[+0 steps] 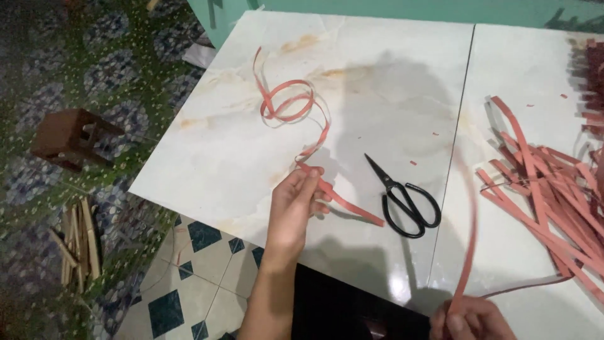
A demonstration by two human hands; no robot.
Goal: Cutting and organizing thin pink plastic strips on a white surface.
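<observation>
My left hand (pixel 294 204) pinches a long red strip (pixel 290 104) near its lower end; the strip curls in loops across the white marbled slab (pixel 239 145) and its free end lies toward the scissors. My right hand (pixel 472 319), at the bottom edge, grips a second red strip (pixel 470 233) that arcs upward over the slab. Black scissors (pixel 406 201) lie closed on the slab between the two hands, touched by neither.
A heap of several red strips (pixel 553 195) covers the right slab. A brown wooden stool (pixel 72 135) stands on patterned floor at the left, with wooden sticks (pixel 78 242) lying below it. Blue-and-white floor tiles (pixel 189 271) show under the slab edge.
</observation>
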